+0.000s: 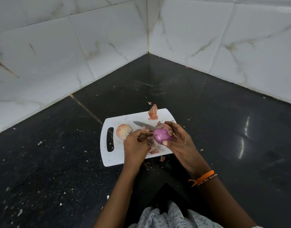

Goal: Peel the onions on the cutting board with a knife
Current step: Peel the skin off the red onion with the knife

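Purple, one peeled onion (163,135) sits gripped in the right hand (177,142) while the left hand (136,143) pinches its skin, one unpeeled onion (123,131) and one knife (144,125) resting on the cutting board (115,155).

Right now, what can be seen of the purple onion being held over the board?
The purple onion is round, glossy and mostly stripped of dry skin, with a brownish patch of skin left at its upper right end. It is held above the white cutting board, in front of the knife blade. The right hand cups it, thumb below and fingers over the top. The left hand pinches a strip of skin at its left side.
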The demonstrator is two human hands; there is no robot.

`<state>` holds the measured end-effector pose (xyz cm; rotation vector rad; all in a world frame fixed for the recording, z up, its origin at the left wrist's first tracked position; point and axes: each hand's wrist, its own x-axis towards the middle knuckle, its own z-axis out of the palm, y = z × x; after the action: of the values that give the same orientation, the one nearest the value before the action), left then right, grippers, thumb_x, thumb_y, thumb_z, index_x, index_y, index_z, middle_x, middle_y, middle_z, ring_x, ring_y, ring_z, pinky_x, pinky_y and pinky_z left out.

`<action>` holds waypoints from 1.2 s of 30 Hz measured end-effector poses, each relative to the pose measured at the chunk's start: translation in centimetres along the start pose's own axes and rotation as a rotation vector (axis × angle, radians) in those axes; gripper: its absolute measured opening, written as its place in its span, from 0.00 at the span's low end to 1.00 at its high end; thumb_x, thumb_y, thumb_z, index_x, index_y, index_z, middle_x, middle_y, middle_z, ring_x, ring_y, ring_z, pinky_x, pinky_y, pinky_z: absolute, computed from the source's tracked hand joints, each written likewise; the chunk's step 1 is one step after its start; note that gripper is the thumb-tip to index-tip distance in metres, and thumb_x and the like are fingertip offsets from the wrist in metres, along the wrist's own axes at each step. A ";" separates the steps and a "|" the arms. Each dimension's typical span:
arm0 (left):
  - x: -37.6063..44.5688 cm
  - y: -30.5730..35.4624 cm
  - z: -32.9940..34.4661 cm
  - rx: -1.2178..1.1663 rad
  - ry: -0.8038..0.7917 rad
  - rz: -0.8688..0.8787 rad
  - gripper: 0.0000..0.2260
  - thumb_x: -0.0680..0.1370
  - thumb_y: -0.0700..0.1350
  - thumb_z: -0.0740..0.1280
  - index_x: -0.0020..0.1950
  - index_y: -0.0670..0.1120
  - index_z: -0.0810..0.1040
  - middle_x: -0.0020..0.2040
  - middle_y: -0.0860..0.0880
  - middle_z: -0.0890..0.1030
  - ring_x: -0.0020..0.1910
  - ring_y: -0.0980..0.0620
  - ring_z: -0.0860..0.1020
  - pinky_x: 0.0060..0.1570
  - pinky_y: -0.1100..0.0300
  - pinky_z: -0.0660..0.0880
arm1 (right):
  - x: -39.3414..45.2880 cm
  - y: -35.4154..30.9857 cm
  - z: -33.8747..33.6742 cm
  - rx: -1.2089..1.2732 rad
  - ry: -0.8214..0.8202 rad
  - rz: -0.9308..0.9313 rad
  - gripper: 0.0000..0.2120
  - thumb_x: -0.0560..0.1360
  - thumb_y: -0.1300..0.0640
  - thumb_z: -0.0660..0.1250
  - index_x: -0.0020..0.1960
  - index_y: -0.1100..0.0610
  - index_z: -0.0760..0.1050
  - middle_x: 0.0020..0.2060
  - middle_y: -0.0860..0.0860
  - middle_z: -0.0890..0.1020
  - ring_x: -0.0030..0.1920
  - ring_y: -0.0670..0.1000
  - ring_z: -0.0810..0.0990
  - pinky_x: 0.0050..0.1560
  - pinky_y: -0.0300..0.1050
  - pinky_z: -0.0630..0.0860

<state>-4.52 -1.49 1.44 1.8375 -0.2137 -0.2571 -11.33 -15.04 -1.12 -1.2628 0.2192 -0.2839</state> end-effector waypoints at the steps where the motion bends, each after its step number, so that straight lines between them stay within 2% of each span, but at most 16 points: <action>1: 0.1 -0.1 0.0 0.018 -0.001 0.018 0.17 0.73 0.30 0.63 0.39 0.51 0.81 0.38 0.54 0.82 0.37 0.59 0.80 0.33 0.71 0.76 | 0.0 0.0 0.0 -0.001 -0.006 -0.003 0.28 0.66 0.72 0.71 0.62 0.53 0.72 0.56 0.43 0.80 0.61 0.49 0.78 0.53 0.42 0.78; 5: 0.4 -0.7 0.3 0.107 -0.020 0.062 0.17 0.69 0.27 0.65 0.36 0.50 0.79 0.34 0.56 0.79 0.35 0.58 0.78 0.35 0.71 0.75 | -0.2 -0.2 0.1 0.038 -0.037 -0.026 0.31 0.63 0.70 0.74 0.63 0.54 0.72 0.60 0.49 0.78 0.63 0.54 0.76 0.55 0.45 0.77; 7: 0.6 -1.1 0.3 0.187 -0.021 0.108 0.15 0.68 0.27 0.67 0.36 0.48 0.79 0.34 0.56 0.78 0.35 0.60 0.76 0.35 0.75 0.71 | -0.2 -0.3 0.2 0.075 -0.065 -0.029 0.31 0.64 0.71 0.74 0.64 0.55 0.72 0.60 0.49 0.78 0.63 0.53 0.76 0.55 0.44 0.77; 9: 0.6 -1.2 0.3 0.204 -0.041 0.107 0.13 0.70 0.29 0.67 0.40 0.47 0.81 0.37 0.54 0.79 0.38 0.61 0.76 0.37 0.77 0.70 | -0.1 -0.4 0.2 0.107 -0.064 -0.018 0.31 0.64 0.69 0.74 0.63 0.53 0.72 0.59 0.46 0.79 0.63 0.51 0.77 0.53 0.42 0.77; 11: 0.4 -1.1 0.3 0.115 -0.058 0.067 0.14 0.75 0.31 0.63 0.46 0.49 0.82 0.43 0.53 0.81 0.44 0.58 0.78 0.45 0.71 0.73 | 0.1 -0.5 0.1 0.084 -0.026 -0.014 0.30 0.63 0.66 0.75 0.62 0.51 0.71 0.56 0.44 0.80 0.60 0.48 0.78 0.51 0.40 0.78; 13: 0.3 -0.6 0.2 -0.120 -0.090 -0.021 0.12 0.80 0.38 0.60 0.50 0.50 0.81 0.47 0.48 0.83 0.45 0.52 0.81 0.43 0.61 0.77 | 0.2 -0.4 0.1 -0.002 0.031 -0.018 0.29 0.62 0.64 0.75 0.59 0.48 0.71 0.56 0.45 0.79 0.59 0.48 0.78 0.51 0.40 0.78; 15: 0.3 0.0 0.0 -0.349 -0.204 -0.146 0.11 0.81 0.46 0.59 0.54 0.50 0.81 0.50 0.46 0.84 0.45 0.49 0.83 0.40 0.59 0.79 | 0.3 -0.2 0.1 -0.118 0.067 -0.026 0.27 0.65 0.67 0.75 0.57 0.47 0.70 0.57 0.47 0.77 0.59 0.50 0.78 0.52 0.42 0.78; 17: 0.4 0.2 -0.2 -0.433 -0.351 -0.195 0.11 0.78 0.51 0.63 0.58 0.51 0.79 0.54 0.47 0.83 0.51 0.49 0.82 0.44 0.58 0.79 | 0.1 -0.2 0.2 -0.184 0.073 -0.036 0.26 0.67 0.69 0.74 0.56 0.47 0.70 0.56 0.47 0.77 0.58 0.50 0.78 0.53 0.42 0.78; 19: 0.3 0.1 -0.2 -0.470 -0.419 -0.215 0.17 0.70 0.50 0.70 0.59 0.52 0.78 0.55 0.48 0.82 0.54 0.49 0.81 0.46 0.59 0.79 | -0.1 -0.6 0.3 -0.230 0.059 -0.047 0.25 0.68 0.68 0.74 0.56 0.46 0.70 0.56 0.46 0.78 0.57 0.48 0.78 0.53 0.40 0.78; 21: 0.2 -0.1 -0.1 -0.528 -0.409 -0.233 0.21 0.66 0.46 0.73 0.58 0.52 0.77 0.54 0.47 0.83 0.53 0.49 0.82 0.45 0.60 0.79 | -0.2 -1.2 0.5 -0.272 0.025 -0.070 0.23 0.69 0.68 0.72 0.56 0.47 0.71 0.56 0.46 0.77 0.57 0.45 0.79 0.52 0.38 0.78; 24: 0.3 -0.6 -0.2 -0.598 -0.398 -0.218 0.23 0.66 0.44 0.73 0.60 0.49 0.76 0.54 0.46 0.83 0.53 0.47 0.82 0.46 0.60 0.80 | -0.3 -2.1 0.8 -0.300 0.028 -0.109 0.20 0.72 0.70 0.68 0.55 0.49 0.73 0.55 0.45 0.77 0.55 0.44 0.80 0.47 0.36 0.78; 28: 0.5 -0.8 -0.2 -0.648 -0.374 -0.247 0.24 0.66 0.43 0.72 0.61 0.48 0.75 0.55 0.45 0.82 0.53 0.47 0.82 0.45 0.59 0.80 | -0.1 -2.5 1.1 -0.459 0.171 -0.234 0.16 0.73 0.73 0.65 0.48 0.52 0.77 0.50 0.45 0.79 0.54 0.43 0.79 0.50 0.35 0.77; 32: 0.5 -0.9 0.0 -0.703 -0.331 -0.322 0.27 0.66 0.44 0.72 0.65 0.44 0.73 0.58 0.41 0.80 0.52 0.47 0.82 0.43 0.62 0.80 | -0.1 -2.0 1.2 -0.532 0.274 -0.304 0.12 0.71 0.73 0.65 0.45 0.57 0.79 0.44 0.46 0.80 0.48 0.42 0.81 0.47 0.33 0.77; 36: 0.4 -0.9 0.3 -0.740 -0.386 -0.373 0.23 0.69 0.49 0.69 0.61 0.41 0.74 0.50 0.41 0.84 0.47 0.48 0.84 0.41 0.64 0.80 | -0.1 -1.9 1.4 -0.537 0.312 -0.312 0.08 0.71 0.68 0.69 0.45 0.57 0.79 0.43 0.46 0.81 0.46 0.42 0.81 0.44 0.31 0.77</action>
<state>-4.23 -1.64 0.43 1.0658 -0.0245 -0.8361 -11.15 -14.22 1.06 -1.7853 0.3828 -0.7280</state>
